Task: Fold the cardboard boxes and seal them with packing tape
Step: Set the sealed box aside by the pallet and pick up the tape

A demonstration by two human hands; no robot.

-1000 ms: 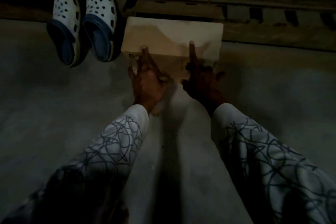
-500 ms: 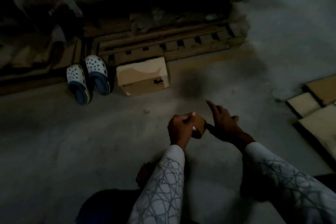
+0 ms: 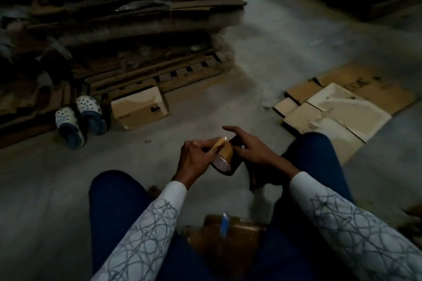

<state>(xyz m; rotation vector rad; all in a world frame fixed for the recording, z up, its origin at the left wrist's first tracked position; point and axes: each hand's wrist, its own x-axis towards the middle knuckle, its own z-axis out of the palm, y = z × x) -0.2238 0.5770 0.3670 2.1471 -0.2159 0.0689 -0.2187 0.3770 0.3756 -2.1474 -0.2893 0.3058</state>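
Both hands have come off the folded cardboard box (image 3: 139,107) they were pressing a second ago and drawn back toward the lap. The left hand (image 3: 196,157) now pinches the loose end of a packing tape roll (image 3: 225,158) while the right hand (image 3: 251,148) holds the roll.

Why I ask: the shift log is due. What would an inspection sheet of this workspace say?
Surface: bare concrete floor, dimly lit.
Job's things: tape roll between both hands; folded box by the pallet; flat cardboard sheets at right.
Clutter: pair of clogs beside the box; brown object in the lap, unclear.
Hands: left hand pinches the tape end; right hand holds the roll.
Cables: nothing seen.
Surroundings: pallet under stacked flattened cardboard behind.
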